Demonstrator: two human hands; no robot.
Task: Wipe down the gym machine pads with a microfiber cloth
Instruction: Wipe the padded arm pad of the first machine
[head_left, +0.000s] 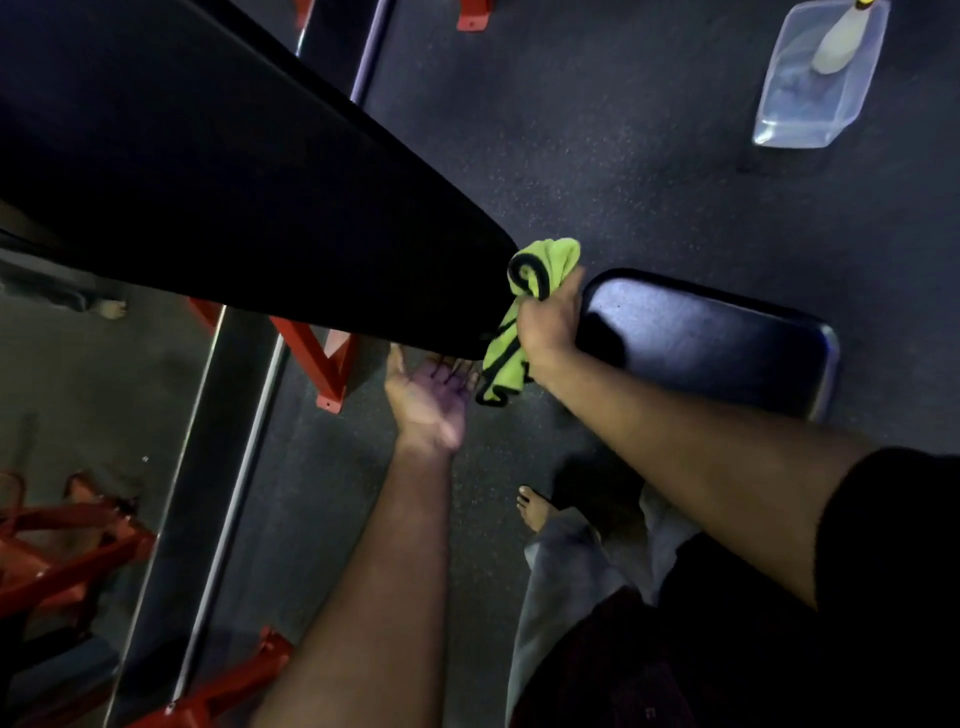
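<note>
Right hand fisted around the green microfiber cloth, pressing it to the lower tip of the long black back pad at frame centre.
Left hand lies palm-up, fingers spread, under that pad's end; the seat pad sits right of centre.

At one o'clock a clear plastic tub sits on the dark speckled floor, with a pale bottle standing in it. Red metal frame legs show at nine and seven o'clock beside a mirror. A bare foot rests at five o'clock.
</note>
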